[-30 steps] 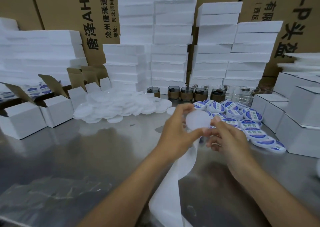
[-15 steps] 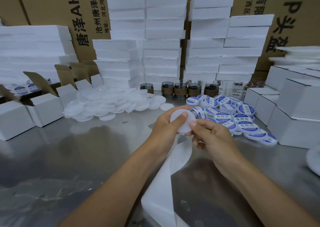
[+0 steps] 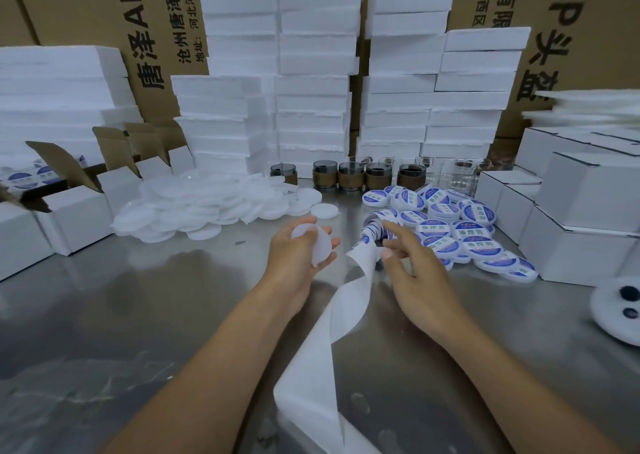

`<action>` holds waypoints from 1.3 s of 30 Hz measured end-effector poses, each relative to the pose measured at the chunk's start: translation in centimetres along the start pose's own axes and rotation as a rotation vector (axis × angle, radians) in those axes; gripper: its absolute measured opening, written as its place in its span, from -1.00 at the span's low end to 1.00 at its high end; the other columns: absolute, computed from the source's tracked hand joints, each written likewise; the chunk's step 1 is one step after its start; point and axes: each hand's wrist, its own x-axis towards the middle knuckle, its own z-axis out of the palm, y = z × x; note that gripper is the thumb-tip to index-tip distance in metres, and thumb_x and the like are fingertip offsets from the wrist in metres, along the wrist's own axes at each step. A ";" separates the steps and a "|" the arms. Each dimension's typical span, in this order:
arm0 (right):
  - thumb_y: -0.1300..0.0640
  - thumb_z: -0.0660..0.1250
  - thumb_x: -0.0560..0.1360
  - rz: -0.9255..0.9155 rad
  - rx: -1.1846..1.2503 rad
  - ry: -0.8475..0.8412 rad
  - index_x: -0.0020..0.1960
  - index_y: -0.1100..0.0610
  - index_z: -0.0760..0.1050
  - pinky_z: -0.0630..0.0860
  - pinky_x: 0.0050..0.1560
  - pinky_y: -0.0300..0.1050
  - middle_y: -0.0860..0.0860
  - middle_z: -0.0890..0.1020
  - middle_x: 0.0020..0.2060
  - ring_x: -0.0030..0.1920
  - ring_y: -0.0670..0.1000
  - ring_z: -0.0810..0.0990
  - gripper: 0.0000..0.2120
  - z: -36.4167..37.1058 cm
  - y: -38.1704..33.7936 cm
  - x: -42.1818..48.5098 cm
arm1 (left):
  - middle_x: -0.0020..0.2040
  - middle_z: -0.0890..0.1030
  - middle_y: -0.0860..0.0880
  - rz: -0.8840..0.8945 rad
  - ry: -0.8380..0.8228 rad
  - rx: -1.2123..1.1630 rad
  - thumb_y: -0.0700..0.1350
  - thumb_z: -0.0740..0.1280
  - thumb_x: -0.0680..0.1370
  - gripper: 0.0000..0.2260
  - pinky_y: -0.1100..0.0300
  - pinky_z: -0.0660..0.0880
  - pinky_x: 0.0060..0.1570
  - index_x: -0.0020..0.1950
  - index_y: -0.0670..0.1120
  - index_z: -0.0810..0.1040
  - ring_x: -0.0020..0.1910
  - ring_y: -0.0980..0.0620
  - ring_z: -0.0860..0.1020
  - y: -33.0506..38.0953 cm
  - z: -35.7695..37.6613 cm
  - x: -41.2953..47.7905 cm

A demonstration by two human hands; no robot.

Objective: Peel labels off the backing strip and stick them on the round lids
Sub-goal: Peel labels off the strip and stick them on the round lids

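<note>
My left grip [image 3: 292, 258] is clamped on a blank lid [image 3: 320, 250], tilted toward the strip [image 3: 360, 263] just right of it, so, I judge, my right grip [image 3: 415, 273], fingers [image 3: 398, 232] apart, can bring the next label [image 3: 371, 226].

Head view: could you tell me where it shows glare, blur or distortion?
In the head view, the steel table carries soft glare; the foam sheets at the right edge are smeared; the cartons lean outward, wide-lens distortion; the left hand and its lid look fairly sharp.
</note>
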 end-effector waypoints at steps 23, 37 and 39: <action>0.36 0.35 0.44 0.391 0.884 0.164 -0.08 0.06 0.46 0.55 -0.35 -0.17 0.10 0.64 -0.16 -0.38 -0.04 0.62 -0.78 -0.9 -2.4 0.6 | -0.20 0.64 -0.11 -0.114 -0.201 0.249 -0.24 0.35 0.52 -0.96 0.26 0.52 -0.44 -0.11 -0.12 0.56 -0.37 0.06 0.64 -1.2 0.6 -0.5; 0.15 0.42 0.43 0.320 0.518 0.128 -0.04 0.06 0.49 0.54 -0.12 -0.06 0.07 0.66 -0.18 -0.20 -0.04 0.63 -0.85 -0.1 -1.9 0.3 | 0.01 0.62 -0.19 -0.105 -0.083 0.100 -0.23 0.49 0.39 -0.78 0.06 0.63 -0.15 -0.03 -0.06 0.55 -0.11 -0.11 0.65 -2.0 1.0 -0.3; 0.12 0.45 0.40 0.231 0.391 0.165 -0.07 0.02 0.48 0.49 -0.17 -0.23 0.02 0.62 -0.19 -0.20 -0.08 0.59 -0.82 0.1 -1.7 0.3 | 0.05 0.61 -0.19 -0.100 -0.082 0.118 -0.22 0.49 0.39 -0.77 0.03 0.62 -0.10 -0.03 -0.04 0.55 -0.09 -0.12 0.65 -2.0 0.9 -0.3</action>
